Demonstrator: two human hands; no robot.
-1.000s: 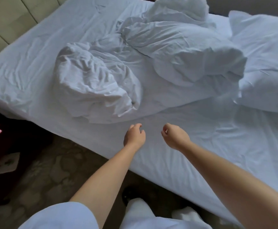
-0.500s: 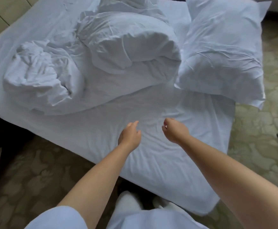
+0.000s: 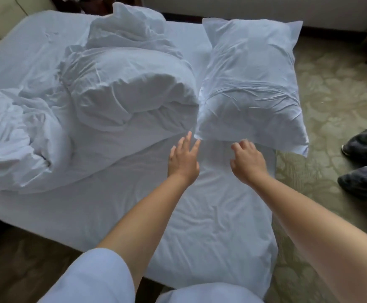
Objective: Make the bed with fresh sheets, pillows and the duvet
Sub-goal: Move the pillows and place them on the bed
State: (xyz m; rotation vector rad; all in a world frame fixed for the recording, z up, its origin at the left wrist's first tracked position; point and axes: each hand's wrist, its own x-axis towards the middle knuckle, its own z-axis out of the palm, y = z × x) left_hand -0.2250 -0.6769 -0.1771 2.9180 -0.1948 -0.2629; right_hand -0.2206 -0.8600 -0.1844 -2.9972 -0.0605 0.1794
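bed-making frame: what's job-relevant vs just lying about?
Job:
- pillow
- bunched duvet
- fitted sheet
- left hand and right hand, open, reaching for the pillow

Lying about:
- dark shoes on the carpet

A patterned olive-green carpet floor [image 3: 335,101] lies to the right, with a pair of dark shoes [image 3: 366,162] on it; a white wall [image 3: 265,9] runs behind.

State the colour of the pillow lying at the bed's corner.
White, with a plain creased case; the pillow shows in the head view.
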